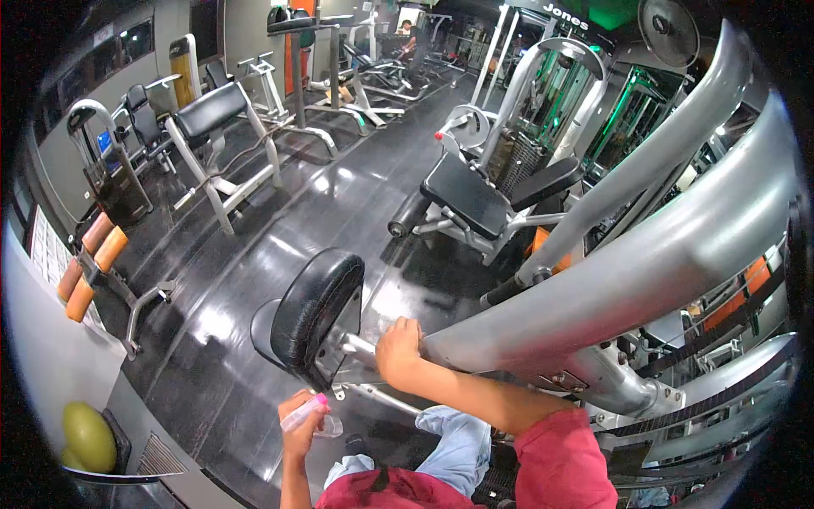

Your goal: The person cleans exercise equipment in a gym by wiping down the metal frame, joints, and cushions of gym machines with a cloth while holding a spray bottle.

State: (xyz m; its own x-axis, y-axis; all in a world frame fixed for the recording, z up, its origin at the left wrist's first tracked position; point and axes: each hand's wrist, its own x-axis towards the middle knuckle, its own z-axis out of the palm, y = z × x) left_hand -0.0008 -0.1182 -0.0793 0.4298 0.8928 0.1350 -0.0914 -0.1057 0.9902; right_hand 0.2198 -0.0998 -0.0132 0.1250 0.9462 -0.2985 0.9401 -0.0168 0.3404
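Note:
My left hand (298, 427) is wrapped round a small clear spray bottle (303, 414) with a pink tip, low in front of my body. My right hand (398, 351) is closed against the silver frame of an exercise machine, where a thick curved tube (585, 288) meets the seat bar (359, 346). Its curled fingers face away, so whatever they hold or grip is hidden. Just left of this hand is the machine's padded black seat (315, 305), with a worn, creased edge. The bottle is below the seat, apart from it.
Beyond the seat, a black bench machine (468, 193) stands on the shiny dark floor (246, 271). A preacher curl bench (212, 114) and orange foam rollers (95, 263) are at left. A green ball (88, 437) sits lower left. Another person (409, 36) is far back.

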